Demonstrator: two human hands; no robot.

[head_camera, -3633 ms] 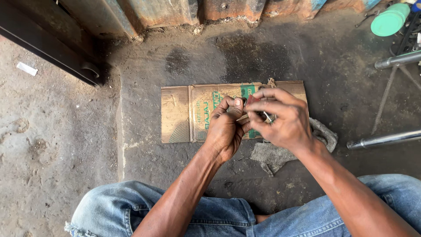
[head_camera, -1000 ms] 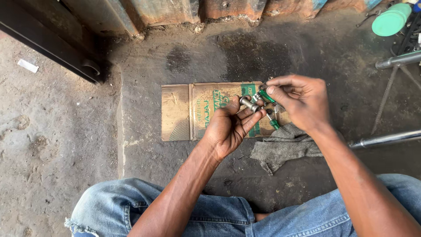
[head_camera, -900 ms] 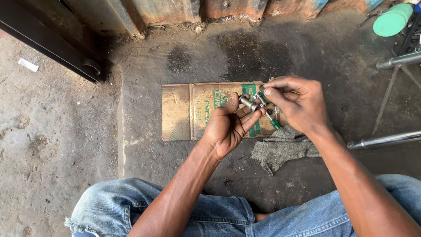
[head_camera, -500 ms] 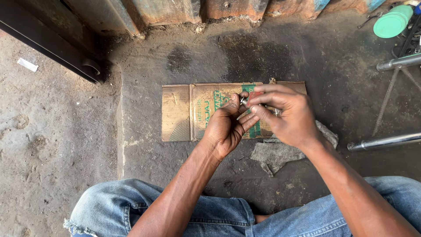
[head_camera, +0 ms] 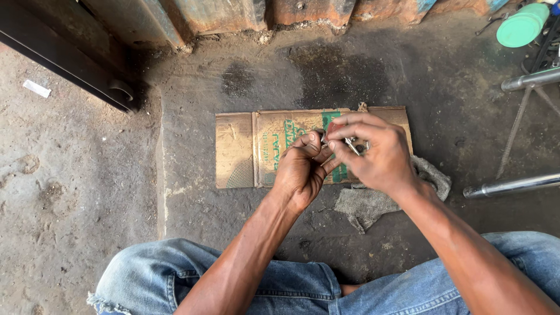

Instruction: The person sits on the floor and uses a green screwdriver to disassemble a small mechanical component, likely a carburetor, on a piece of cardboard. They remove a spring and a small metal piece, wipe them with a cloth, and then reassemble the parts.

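Over the flattened cardboard sheet (head_camera: 245, 149) on the concrete floor (head_camera: 87, 192), both hands are brought together, fingertips meeting above the sheet's right half.

Left hand (head_camera: 300, 172): curled nearly to a fist, thumb and forefinger pinched on a small metal part (head_camera: 324, 137). Most of it is hidden by the fingers, so I can't tell what kind of piece it is. The curled grip looks meant to steady it.

Right hand (head_camera: 373, 154): fingers arched over from the right, pinching a thin metal bit (head_camera: 352, 146) that points down toward the cardboard. A touch of red shows by the fingertips; too small to identify. Whether the two metal bits are joined or just touching, I can't tell.

Holding the work directly above the cardboard makes sense: the sheet likely acts as a clean catch surface over gritty floor, so a dropped small part stays findable.

Relative to the cardboard:
- grey rag (head_camera: 367, 204) just off its lower right corner, partly under the right wrist, within easy reach
- chrome tube (head_camera: 513, 185) well to the right, lying on the floor
- green lid-like disc (head_camera: 522, 26) far upper right
- dark metal beam (head_camera: 70, 58) upper left, well apart
- person's knees in blue jeans (head_camera: 192, 274) below it, forearms passing over them
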